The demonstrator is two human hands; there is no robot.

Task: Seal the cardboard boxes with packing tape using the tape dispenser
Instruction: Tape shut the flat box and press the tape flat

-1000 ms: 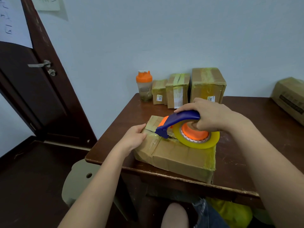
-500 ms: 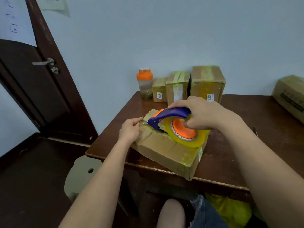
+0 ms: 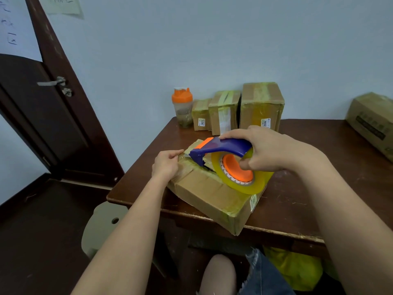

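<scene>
A flat cardboard box lies at the near left corner of the dark wooden table, one corner hanging over the front edge. My right hand grips the blue and orange tape dispenser with its yellowish tape roll resting on the box top. The dispenser's nose points at the box's far left end. There my left hand pinches the tape end against the box's corner.
Three taped boxes and an orange-lidded shaker bottle stand against the wall at the table's back. Another carton sits at the right edge. A beige stool stands left of my knee, beside a dark door.
The box has turned on the table so its near right corner now overhangs the front edge. My right hand lifted the dispenser's handle higher; my left hand slid toward the box's far left corner.
</scene>
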